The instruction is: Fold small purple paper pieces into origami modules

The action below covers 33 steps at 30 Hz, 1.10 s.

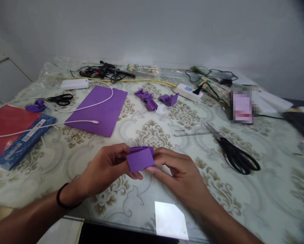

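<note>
Between my two hands, above the patterned tabletop, is a small folded piece of purple paper [141, 160]. My left hand [108, 164] grips its left side, with the fingers partly behind it. On the right side, my right hand [176, 169] pinches the lower corner with the thumb in front. Farther back lie several folded purple paper pieces [147, 99] and one more bent purple piece [168, 99]. Flat purple sheets [98, 108] rest to the left of these. Large black-handled scissors [237, 154] lie right of my right hand, beside a clear ruler [192, 134].
A white cable [86, 121] runs over the sheets from the left. At the left are a red and blue packet [22, 135], crumpled purple paper [36, 105] and small scissors [60, 99]. A power strip [188, 92], black cords [106, 72] and a pixelated device [242, 105] stand farther back.
</note>
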### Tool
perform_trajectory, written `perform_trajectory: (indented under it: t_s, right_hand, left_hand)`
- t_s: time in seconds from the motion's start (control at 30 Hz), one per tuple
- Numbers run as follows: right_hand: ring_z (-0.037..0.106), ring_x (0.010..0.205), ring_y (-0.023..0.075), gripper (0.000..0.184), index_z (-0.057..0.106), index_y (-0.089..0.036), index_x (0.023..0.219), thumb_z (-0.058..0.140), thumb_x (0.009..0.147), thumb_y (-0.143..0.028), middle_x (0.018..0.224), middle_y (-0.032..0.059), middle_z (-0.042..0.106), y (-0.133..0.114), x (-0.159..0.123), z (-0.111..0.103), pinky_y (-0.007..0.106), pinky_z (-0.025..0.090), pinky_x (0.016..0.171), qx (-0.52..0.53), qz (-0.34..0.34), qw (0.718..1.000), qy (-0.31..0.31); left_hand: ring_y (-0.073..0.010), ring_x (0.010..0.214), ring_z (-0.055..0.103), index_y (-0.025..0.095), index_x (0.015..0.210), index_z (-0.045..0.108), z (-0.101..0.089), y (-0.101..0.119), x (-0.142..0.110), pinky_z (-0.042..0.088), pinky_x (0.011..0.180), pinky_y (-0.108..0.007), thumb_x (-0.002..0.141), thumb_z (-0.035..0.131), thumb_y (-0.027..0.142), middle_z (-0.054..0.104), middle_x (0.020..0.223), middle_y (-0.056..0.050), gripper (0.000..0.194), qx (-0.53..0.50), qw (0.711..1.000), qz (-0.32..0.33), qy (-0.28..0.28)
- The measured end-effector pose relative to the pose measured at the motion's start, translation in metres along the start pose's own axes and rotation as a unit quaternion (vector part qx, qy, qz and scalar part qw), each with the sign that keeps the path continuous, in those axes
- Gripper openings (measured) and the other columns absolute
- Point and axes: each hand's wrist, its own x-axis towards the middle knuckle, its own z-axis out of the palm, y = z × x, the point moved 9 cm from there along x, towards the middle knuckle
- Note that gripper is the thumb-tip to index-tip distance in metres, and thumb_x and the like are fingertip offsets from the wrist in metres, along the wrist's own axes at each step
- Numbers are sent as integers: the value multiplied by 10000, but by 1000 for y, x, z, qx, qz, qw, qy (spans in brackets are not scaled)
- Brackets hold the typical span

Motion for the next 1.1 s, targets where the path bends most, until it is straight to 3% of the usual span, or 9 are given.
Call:
perform_trajectory:
  t_s: [0.17, 0.27, 0.33, 0.47, 0.57, 0.63, 0.83, 0.97, 1.1]
  right_hand:
    - [672, 796, 186, 181, 684, -229, 804, 688, 984, -215, 842, 19, 708, 4, 2, 5, 312, 512, 706, -3, 52, 998, -31]
    - [663, 781, 179, 137, 644, -238, 833, 681, 951, -179, 854, 9, 699, 0, -1, 12, 317, 520, 724, -36, 36, 997, -56]
    - [684, 798, 176, 108, 634, -253, 928, 693, 934, -163, 888, 1, 716, 3, -5, 13, 309, 544, 739, -33, 53, 997, -47]
    - [728, 856, 175, 263, 628, -290, 1172, 726, 946, -199, 961, -6, 747, 11, -10, 10, 302, 585, 779, 22, 87, 996, 3]
    - [699, 802, 171, 64, 698, -255, 988, 745, 957, -226, 891, 1, 730, 4, -7, 10, 299, 556, 743, -12, 55, 998, -2]
    - [683, 777, 167, 85, 705, -233, 895, 730, 976, -227, 857, 9, 723, -4, -5, 9, 298, 535, 719, -31, 26, 999, -2]
    - [677, 727, 160, 166, 733, -223, 862, 678, 1018, -206, 799, 11, 730, -11, -4, 10, 293, 512, 669, -39, 9, 999, -13]
    - [667, 716, 161, 171, 730, -225, 853, 674, 1014, -211, 792, 9, 716, -10, -6, 12, 295, 504, 658, -56, 8, 998, -27]
    - [679, 708, 159, 155, 723, -235, 870, 667, 1014, -238, 783, -5, 728, -4, -6, 12, 292, 517, 674, -63, 39, 997, -28]
  left_hand:
    - [-224, 924, 785, 236, 1293, 666, -9, 10, -6, 635, 859, -366, 1033, 631, 472, 796, 1042, -66, 354, 19, 997, 66, 26]
    - [-227, 1012, 750, 269, 1367, 641, -8, 16, -9, 610, 917, -352, 940, 778, 400, 776, 1134, -65, 467, 107, 987, 116, 19]
    - [-216, 1004, 739, 273, 1329, 670, -4, 20, -10, 599, 910, -332, 858, 861, 281, 779, 1134, -49, 508, 200, 968, 150, 21]
    - [-174, 868, 721, 246, 1071, 758, -2, 27, -13, 567, 824, -289, 909, 806, 212, 787, 971, -9, 173, 270, 941, 199, 52]
    - [-155, 774, 689, 222, 957, 737, -5, 27, -14, 538, 736, -266, 944, 779, 254, 748, 857, 3, 54, 235, 948, 204, 61]
    - [-159, 800, 690, 219, 963, 713, -4, 28, -15, 543, 743, -266, 941, 782, 262, 742, 882, -1, 84, 228, 950, 205, 61]
    - [-129, 803, 688, 237, 1041, 717, 10, 30, -17, 536, 775, -237, 941, 778, 224, 760, 905, 27, 118, 294, 932, 213, 16]
    - [-117, 742, 671, 221, 955, 728, 8, 30, -17, 512, 727, -224, 982, 733, 235, 759, 840, 32, 31, 306, 930, 205, 23]
    - [-124, 703, 661, 206, 890, 737, -1, 29, -15, 497, 693, -231, 1013, 670, 245, 752, 784, 23, 145, 300, 935, 181, 54]
